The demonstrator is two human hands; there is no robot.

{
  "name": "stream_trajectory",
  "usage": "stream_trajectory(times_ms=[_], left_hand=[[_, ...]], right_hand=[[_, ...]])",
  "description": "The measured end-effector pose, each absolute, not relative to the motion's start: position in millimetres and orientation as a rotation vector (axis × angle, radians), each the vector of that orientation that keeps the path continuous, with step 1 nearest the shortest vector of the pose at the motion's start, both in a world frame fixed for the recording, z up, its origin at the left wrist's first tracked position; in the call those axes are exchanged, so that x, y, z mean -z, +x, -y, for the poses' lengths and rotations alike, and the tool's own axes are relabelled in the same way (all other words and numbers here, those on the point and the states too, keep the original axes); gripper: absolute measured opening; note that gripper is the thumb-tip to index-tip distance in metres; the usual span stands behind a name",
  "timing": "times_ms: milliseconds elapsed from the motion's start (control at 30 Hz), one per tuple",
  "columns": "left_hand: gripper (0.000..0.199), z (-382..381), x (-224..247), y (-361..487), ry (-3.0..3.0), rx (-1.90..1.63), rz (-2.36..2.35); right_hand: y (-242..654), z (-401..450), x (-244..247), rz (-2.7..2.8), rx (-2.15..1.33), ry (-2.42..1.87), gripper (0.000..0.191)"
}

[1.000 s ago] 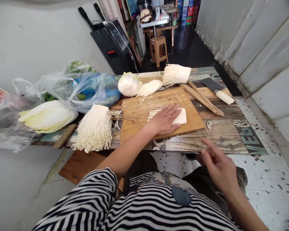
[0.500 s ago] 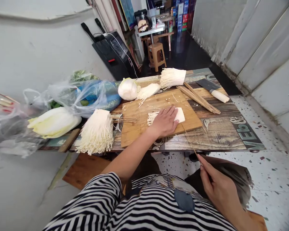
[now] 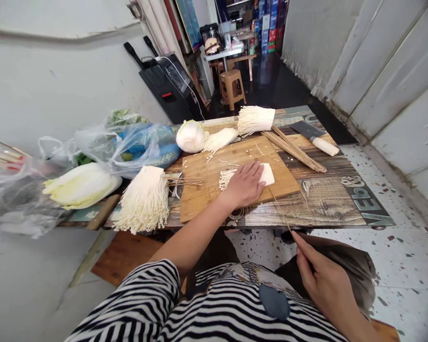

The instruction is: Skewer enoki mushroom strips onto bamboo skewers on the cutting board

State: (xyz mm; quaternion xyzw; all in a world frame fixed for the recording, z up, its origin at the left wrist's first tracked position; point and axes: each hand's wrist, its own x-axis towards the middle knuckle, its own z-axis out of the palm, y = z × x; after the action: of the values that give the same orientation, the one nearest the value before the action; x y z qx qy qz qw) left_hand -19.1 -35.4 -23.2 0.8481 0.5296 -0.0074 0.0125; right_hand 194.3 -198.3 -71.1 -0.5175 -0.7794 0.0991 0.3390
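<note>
My left hand (image 3: pixel 245 184) lies flat, palm down, over a bunch of enoki mushrooms (image 3: pixel 267 175) on the wooden cutting board (image 3: pixel 203 190). The root end shows to the right of the hand and the thin caps to its left. Between the fingertips of my right hand (image 3: pixel 321 270) is a thin wooden skewer (image 3: pixel 281 209), slanting up to the near edge of the bunch; whether its tip is inside cannot be made out. A fanned enoki bunch (image 3: pixel 144 199) with skewers in its root end lies left of the board.
Behind the board are a round cabbage (image 3: pixel 191 137), a small enoki piece (image 3: pixel 221 138) and a larger bunch (image 3: pixel 256 118). Loose skewers (image 3: pixel 294 151) and a cleaver (image 3: pixel 316 137) lie at the right. A long cabbage (image 3: pixel 82 185) and plastic bags (image 3: pixel 142 147) are at the left.
The camera view has tilted slightly, so the table appears a little lower. Both hands, the skewer and the enoki keep almost the same places relative to the board.
</note>
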Motion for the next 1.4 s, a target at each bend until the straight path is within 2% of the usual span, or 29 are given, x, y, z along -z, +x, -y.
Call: stream_trajectory(times_ms=[467,767,1033,1167,1400], left_hand=[[0.06,36,26,-19,2.656,0.004,-1.643],[0.059,34,29,-20,2.674,-0.032,-1.647],[0.058,61,16,-14,2.855,-0.098,-1.629],[0.065,73,23,-14,2.834,-0.005,-1.578],[0.067,72,37,-18,2.841,-0.085,-1.567]], right_hand=[[191,195,63,2.022,-0.274,-1.368,0.036],[174,183,59,1.949,-0.436,-1.429,0.044],[168,175,64,1.962,-0.3,-1.379,0.04],[168,176,63,1.976,-0.268,-1.374,0.039],[165,175,64,1.992,-0.23,-1.386,0.039]])
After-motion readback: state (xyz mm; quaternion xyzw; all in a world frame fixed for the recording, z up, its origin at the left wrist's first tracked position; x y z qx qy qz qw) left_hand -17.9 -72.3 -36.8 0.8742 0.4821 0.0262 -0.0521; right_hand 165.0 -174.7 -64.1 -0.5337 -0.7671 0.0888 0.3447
